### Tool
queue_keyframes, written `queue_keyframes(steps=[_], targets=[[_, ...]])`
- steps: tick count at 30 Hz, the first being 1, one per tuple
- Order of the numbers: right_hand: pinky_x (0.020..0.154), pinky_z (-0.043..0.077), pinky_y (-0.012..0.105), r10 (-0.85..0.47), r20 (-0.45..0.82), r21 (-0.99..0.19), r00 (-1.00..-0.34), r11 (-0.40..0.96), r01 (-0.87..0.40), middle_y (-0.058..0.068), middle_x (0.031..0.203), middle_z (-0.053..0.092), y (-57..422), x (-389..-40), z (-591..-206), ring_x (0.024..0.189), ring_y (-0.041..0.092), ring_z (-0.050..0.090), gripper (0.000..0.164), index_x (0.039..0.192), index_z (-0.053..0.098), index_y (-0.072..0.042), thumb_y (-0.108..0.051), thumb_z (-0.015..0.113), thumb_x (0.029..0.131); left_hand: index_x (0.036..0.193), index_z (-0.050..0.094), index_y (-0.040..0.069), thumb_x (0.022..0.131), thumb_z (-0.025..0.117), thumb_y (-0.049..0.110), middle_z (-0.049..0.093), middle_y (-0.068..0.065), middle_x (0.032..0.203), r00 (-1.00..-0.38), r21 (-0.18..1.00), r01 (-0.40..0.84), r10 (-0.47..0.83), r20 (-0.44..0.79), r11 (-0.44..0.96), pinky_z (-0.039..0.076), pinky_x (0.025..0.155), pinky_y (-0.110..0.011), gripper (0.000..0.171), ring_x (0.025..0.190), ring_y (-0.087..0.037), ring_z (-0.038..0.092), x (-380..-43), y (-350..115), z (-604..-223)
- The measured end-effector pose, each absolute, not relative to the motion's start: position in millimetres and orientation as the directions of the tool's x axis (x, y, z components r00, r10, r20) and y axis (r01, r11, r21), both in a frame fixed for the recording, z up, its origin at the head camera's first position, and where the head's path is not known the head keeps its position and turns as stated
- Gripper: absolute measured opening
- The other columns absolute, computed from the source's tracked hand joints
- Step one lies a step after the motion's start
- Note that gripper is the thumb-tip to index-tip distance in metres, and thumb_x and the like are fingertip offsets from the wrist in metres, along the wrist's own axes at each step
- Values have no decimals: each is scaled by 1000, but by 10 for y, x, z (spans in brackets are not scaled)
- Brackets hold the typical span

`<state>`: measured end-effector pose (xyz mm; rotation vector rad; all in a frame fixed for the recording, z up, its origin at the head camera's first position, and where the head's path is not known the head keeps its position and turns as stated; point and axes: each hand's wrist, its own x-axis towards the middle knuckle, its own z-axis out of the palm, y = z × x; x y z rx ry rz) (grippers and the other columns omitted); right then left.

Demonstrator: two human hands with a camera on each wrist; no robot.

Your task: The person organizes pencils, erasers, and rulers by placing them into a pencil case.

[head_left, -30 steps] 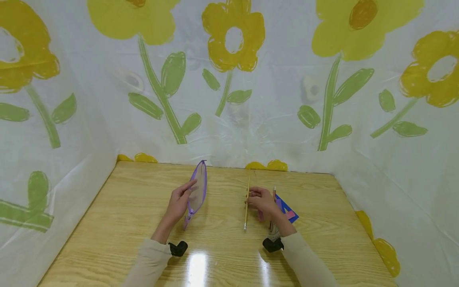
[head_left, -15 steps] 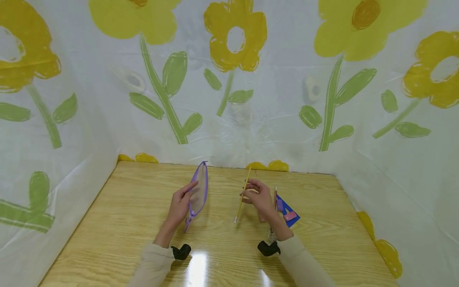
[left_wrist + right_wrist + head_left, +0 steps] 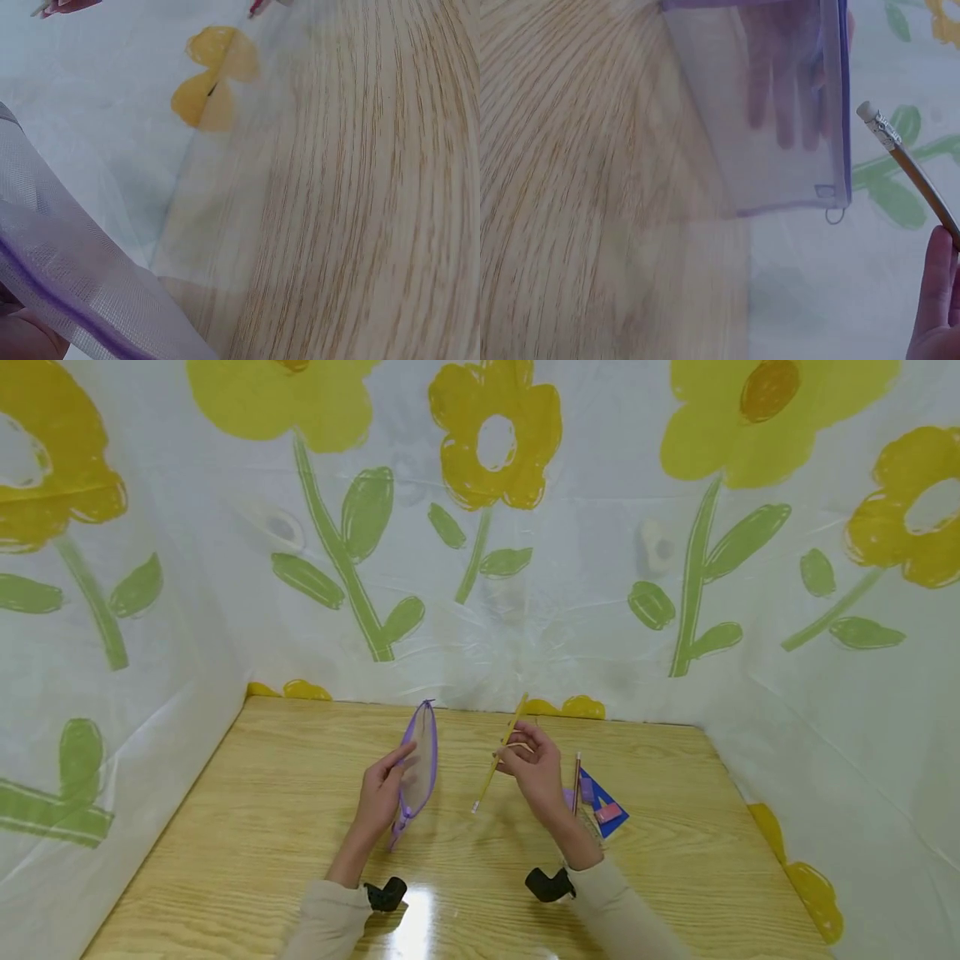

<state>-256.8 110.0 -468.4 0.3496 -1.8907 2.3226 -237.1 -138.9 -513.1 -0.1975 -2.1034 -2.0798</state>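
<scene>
My left hand (image 3: 378, 793) grips a see-through mesh pencil pouch (image 3: 422, 764) with purple edging. Its mouth gapes, and the left fingers show through the mesh in the right wrist view. To the right, my right hand (image 3: 538, 772) pinches a yellow pencil (image 3: 487, 785) between thumb and fingers, raised above the table. The pencil slants, its white eraser end low and toward the pouch. In the right wrist view that eraser end of the pencil (image 3: 919, 176) stands apart from the pouch (image 3: 780, 176). The left wrist view shows mesh close up, with little of the hand.
Right of my right hand, a blue set square (image 3: 617, 802) lies on the wooden table (image 3: 285, 802) with a pink eraser (image 3: 607, 812) and a purple block (image 3: 587, 789) over it. A brown pencil (image 3: 577, 777) lies beside them. Flower-printed cloth (image 3: 577, 635) walls in the table.
My right hand has moved left and up with the yellow pencil, which has tipped from near upright to slanted, eraser end swinging left. The left hand and pouch have barely shifted.
</scene>
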Motion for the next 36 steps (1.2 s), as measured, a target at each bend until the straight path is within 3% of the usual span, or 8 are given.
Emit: queue_keyframes(steps=[9,12,16,21,24,27,31,36], targets=[[69,64,28,68,383,-886,-921,-256,-387,5,98,56,978,-2513,-4615,82,10,67,36,119,57,-1,16,61,87,141,52,-11,101,31,-9,45,-31,151,-971,972,233,-60,233,19,46,60,-21,45,129,-44,55,-2334,-1347,-5114],[71,64,29,85,455,-853,-886,-245,-461,4,99,56,934,-2500,-4595,84,11,66,36,118,57,-3,16,62,88,140,54,-10,100,32,-9,48,-31,148,-969,971,235,-73,237,33,40,52,-15,45,90,-25,70,-2329,-1343,-5109],[73,64,28,62,569,-802,-820,-178,-570,2,102,58,860,-2457,-4558,88,13,66,32,120,55,1,13,62,91,140,56,-7,100,33,-8,49,-31,148,-971,974,222,-76,225,46,29,43,-14,46,46,-4,30,-2321,-1340,-5099],[73,64,29,30,673,-731,-739,-130,-670,8,104,58,750,-2401,-4518,92,20,67,31,122,50,9,11,61,93,141,57,-4,102,33,-6,49,-30,148,-978,981,192,-74,195,34,31,43,-14,45,41,-2,26,-2324,-1332,-5093],[73,64,29,30,703,-701,-711,-137,-699,20,102,56,685,-2399,-4511,92,19,68,31,120,49,10,13,61,91,141,56,-5,103,34,-5,50,-28,148,-979,982,186,-75,188,31,41,51,-17,44,51,-4,41,-2322,-1319,-5091],[72,64,29,37,731,-670,-682,-153,-726,30,98,53,630,-2401,-4516,92,15,67,31,119,49,12,16,60,90,141,55,-8,103,33,-5,48,-27,150,-979,982,188,-72,189,25,53,70,-20,44,92,-19,68,-2314,-1305,-5093],[72,64,29,41,762,-633,-647,-168,-756,33,96,52,562,-2385,-4512,91,16,67,32,120,49,14,16,59,89,141,52,-12,101,31,-8,46,-30,151,-978,980,200,-64,200,6,57,98,-35,45,136,-43,50,-2304,-1282,-5092],[74,63,26,36,778,-614,-627,-162,-772,29,98,53,492,-2363,-4511,94,12,66,33,120,50,13,16,59,89,141,52,-12,100,31,-9,46,-31,150,-977,979,203,-62,202,0,52,105,-47,46,137,-44,48,-2304,-1265,-5072]])
